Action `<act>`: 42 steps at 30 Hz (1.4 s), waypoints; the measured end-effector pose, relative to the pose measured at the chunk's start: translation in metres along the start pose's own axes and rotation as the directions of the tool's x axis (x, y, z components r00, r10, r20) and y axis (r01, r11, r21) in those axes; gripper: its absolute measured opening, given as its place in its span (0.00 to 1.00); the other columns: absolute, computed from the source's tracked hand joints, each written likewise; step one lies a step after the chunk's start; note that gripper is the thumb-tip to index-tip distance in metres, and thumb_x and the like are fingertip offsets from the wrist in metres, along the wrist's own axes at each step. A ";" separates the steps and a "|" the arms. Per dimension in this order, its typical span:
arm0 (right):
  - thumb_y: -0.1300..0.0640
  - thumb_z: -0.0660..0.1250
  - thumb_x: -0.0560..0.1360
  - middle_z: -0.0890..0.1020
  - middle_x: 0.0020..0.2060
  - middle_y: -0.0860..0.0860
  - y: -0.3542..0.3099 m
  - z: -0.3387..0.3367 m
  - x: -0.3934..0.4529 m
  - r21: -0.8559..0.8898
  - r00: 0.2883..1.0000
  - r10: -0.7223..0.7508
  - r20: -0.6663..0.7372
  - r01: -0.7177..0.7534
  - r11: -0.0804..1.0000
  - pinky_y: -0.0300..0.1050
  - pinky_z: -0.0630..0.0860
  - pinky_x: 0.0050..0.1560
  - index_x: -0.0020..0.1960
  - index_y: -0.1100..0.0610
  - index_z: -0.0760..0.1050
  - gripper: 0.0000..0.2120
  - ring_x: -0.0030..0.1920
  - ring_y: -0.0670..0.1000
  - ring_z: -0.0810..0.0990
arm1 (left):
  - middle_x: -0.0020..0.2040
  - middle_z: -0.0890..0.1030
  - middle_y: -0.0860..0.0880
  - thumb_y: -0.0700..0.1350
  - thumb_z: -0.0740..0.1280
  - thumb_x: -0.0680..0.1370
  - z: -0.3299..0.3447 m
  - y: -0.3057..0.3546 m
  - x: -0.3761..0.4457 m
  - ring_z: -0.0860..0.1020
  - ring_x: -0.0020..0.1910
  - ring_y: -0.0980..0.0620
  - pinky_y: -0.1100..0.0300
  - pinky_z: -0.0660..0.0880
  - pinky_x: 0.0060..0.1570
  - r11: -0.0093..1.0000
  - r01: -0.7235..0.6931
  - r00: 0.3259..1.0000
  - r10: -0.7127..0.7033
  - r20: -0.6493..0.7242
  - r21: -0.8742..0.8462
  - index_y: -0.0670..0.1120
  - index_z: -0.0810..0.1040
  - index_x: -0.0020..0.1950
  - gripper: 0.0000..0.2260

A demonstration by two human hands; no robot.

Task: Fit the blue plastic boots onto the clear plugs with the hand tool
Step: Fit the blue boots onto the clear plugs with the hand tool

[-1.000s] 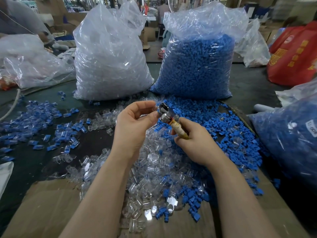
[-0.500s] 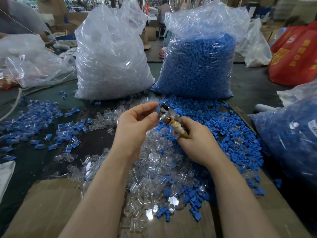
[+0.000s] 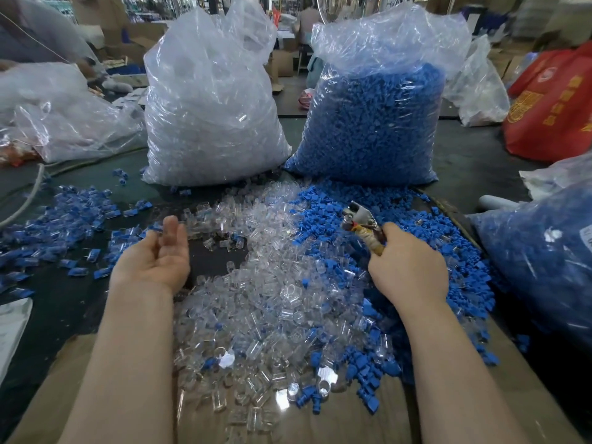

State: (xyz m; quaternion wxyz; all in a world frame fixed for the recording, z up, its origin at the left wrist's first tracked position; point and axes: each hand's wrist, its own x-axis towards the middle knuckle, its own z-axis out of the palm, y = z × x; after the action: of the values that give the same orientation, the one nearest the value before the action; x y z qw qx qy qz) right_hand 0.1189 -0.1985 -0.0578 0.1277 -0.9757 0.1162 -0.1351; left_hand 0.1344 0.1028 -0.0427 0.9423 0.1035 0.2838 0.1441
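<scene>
Dark counter [image 3: 464,161] under me, with brown cardboard [image 3: 320,421] laid along its near edge. My right hand [image 3: 408,270] is closed around the wrapped handle of the hand tool [image 3: 360,219], whose metal head points up and away over the parts; I cannot tell whether anything sits in that head. My left hand [image 3: 153,254] is well apart from it, out to the left, palm up, fingers loosely spread and holding nothing, blurred at the tips. Between and below the two hands lies a heap of clear plugs [image 3: 275,283], spilling onto the cardboard. Just right of that heap, under and beyond my right hand, is the pile of loose blue plastic boots [image 3: 336,206], a few mixed in among the clear pieces. Off to the left, past my left hand, are scattered pieces showing both blue and clear [image 3: 61,219]. Farther back stand two tall plastic sacks side by side: a bag of clear parts [image 3: 211,116] on the left, a bag of blue parts [image 3: 378,123] on the right. A red bag [image 3: 551,100] sits at the far right.
</scene>
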 end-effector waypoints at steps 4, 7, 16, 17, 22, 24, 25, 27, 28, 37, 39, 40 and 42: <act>0.55 0.63 0.77 0.69 0.32 0.50 0.004 0.002 0.001 -0.055 0.995 0.086 0.048 -0.083 0.995 0.45 0.62 0.31 0.48 0.55 0.69 0.04 0.30 0.53 0.68 | 0.58 0.78 0.37 0.43 0.57 0.85 -0.003 0.007 0.002 0.82 0.47 0.44 0.54 0.82 0.38 0.998 -0.065 0.997 0.064 0.042 0.024 0.40 0.63 0.74 0.18; 0.55 0.65 0.76 0.70 0.34 0.50 0.003 0.003 0.002 -0.088 0.993 0.109 0.050 -0.104 0.991 0.45 0.60 0.30 0.49 0.56 0.69 0.06 0.33 0.55 0.70 | 0.60 0.76 0.37 0.45 0.58 0.84 0.000 0.006 -0.002 0.81 0.49 0.44 0.55 0.81 0.40 0.986 -0.057 0.996 0.046 0.070 0.158 0.37 0.61 0.75 0.21; 0.56 0.66 0.75 0.78 0.46 0.55 0.004 0.007 0.004 -0.140 0.989 0.137 0.050 -0.129 0.982 0.47 0.65 0.38 0.46 0.55 0.67 0.07 0.38 0.57 0.73 | 0.45 0.82 0.52 0.41 0.70 0.77 0.004 -0.024 -0.022 0.78 0.42 0.56 0.64 0.70 0.37 -0.014 -0.377 0.923 0.083 0.377 0.926 0.50 0.82 0.50 0.05; 0.56 0.66 0.76 0.79 0.48 0.55 0.004 0.007 0.004 -0.138 0.989 0.142 0.052 -0.134 0.981 0.47 0.67 0.39 0.47 0.55 0.67 0.08 0.39 0.58 0.75 | 0.45 0.82 0.53 0.42 0.70 0.78 0.003 -0.030 -0.022 0.78 0.42 0.57 0.65 0.68 0.36 -0.139 -0.400 0.912 0.041 0.408 0.906 0.50 0.82 0.52 0.05; 0.57 0.66 0.76 0.78 0.52 0.57 0.005 0.007 0.002 -0.127 0.986 0.156 0.053 -0.148 0.981 0.49 0.68 0.43 0.53 0.58 0.73 0.08 0.46 0.60 0.79 | 0.53 0.81 0.48 0.44 0.64 0.81 -0.002 -0.054 -0.019 0.77 0.41 0.52 0.60 0.72 0.41 -0.578 -0.435 0.872 -0.081 0.482 0.690 0.48 0.79 0.64 0.12; 0.56 0.65 0.76 0.77 0.53 0.57 0.004 0.006 0.002 -0.121 0.984 0.162 0.078 -0.152 0.981 0.50 0.69 0.44 0.54 0.57 0.72 0.08 0.47 0.60 0.78 | 0.56 0.82 0.46 0.43 0.63 0.81 -0.001 -0.057 -0.019 0.76 0.46 0.50 0.59 0.72 0.48 -0.628 -0.446 0.856 -0.091 0.509 0.638 0.46 0.79 0.63 0.12; 0.56 0.66 0.76 0.77 0.53 0.56 0.004 0.006 0.002 -0.118 0.983 0.162 0.090 -0.151 0.982 0.50 0.69 0.44 0.55 0.57 0.72 0.09 0.47 0.60 0.78 | 0.54 0.82 0.47 0.43 0.63 0.80 -0.001 -0.056 -0.018 0.77 0.47 0.49 0.58 0.73 0.49 -0.625 -0.449 0.854 -0.088 0.513 0.638 0.46 0.79 0.62 0.12; 0.55 0.66 0.76 0.77 0.51 0.56 0.004 0.005 0.003 -0.114 0.984 0.151 0.098 -0.140 0.984 0.49 0.68 0.43 0.54 0.56 0.71 0.09 0.44 0.59 0.76 | 0.47 0.81 0.53 0.44 0.66 0.80 -0.002 -0.053 -0.016 0.78 0.46 0.52 0.58 0.74 0.48 -0.595 -0.451 0.855 -0.074 0.513 0.666 0.47 0.80 0.61 0.11; 0.55 0.66 0.76 0.77 0.49 0.55 0.004 0.005 0.003 -0.110 0.984 0.149 0.094 -0.138 0.984 0.49 0.68 0.42 0.52 0.55 0.71 0.07 0.41 0.58 0.75 | 0.45 0.80 0.56 0.46 0.67 0.79 -0.002 -0.052 -0.015 0.78 0.45 0.53 0.58 0.74 0.47 -0.573 -0.456 0.856 -0.072 0.512 0.681 0.48 0.80 0.59 0.10; 0.55 0.67 0.75 0.75 0.42 0.52 0.004 0.006 0.004 -0.064 0.990 0.115 0.085 -0.110 0.992 0.47 0.68 0.40 0.47 0.53 0.69 0.06 0.37 0.56 0.73 | 0.47 0.80 0.56 0.48 0.72 0.76 -0.002 -0.052 -0.023 0.78 0.42 0.58 0.63 0.73 0.41 -0.453 -0.531 0.831 -0.114 0.544 0.716 0.57 0.79 0.58 0.12; 0.55 0.66 0.75 0.74 0.41 0.51 0.003 0.007 0.004 -0.047 0.991 0.102 0.081 -0.098 0.994 0.47 0.67 0.39 0.47 0.53 0.70 0.05 0.36 0.55 0.72 | 0.45 0.82 0.54 0.46 0.73 0.75 -0.001 -0.051 -0.026 0.80 0.41 0.56 0.58 0.78 0.44 -0.453 -0.529 0.827 -0.088 0.555 0.717 0.56 0.81 0.54 0.09; 0.55 0.66 0.75 0.74 0.41 0.51 0.003 0.007 0.004 -0.046 0.992 0.097 0.078 -0.093 0.995 0.47 0.67 0.38 0.47 0.53 0.70 0.05 0.36 0.55 0.72 | 0.45 0.82 0.54 0.46 0.73 0.75 -0.001 -0.051 -0.027 0.81 0.40 0.55 0.55 0.79 0.47 -0.460 -0.524 0.828 -0.078 0.556 0.717 0.56 0.81 0.54 0.09; 0.55 0.66 0.75 0.73 0.40 0.51 0.002 0.007 0.004 -0.049 0.993 0.088 0.078 -0.085 0.995 0.47 0.66 0.37 0.46 0.53 0.70 0.05 0.35 0.55 0.71 | 0.45 0.84 0.54 0.47 0.73 0.75 0.000 -0.050 -0.028 0.82 0.39 0.53 0.52 0.80 0.50 -0.461 -0.517 0.828 -0.058 0.557 0.721 0.56 0.82 0.54 0.08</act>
State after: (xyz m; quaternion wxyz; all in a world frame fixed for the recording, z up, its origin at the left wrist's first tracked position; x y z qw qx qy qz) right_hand 0.1247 -0.1999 -0.0635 0.1158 -0.9770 0.1564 -0.0876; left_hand 0.1227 0.0463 -0.0426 0.3913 0.9169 0.0678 0.0405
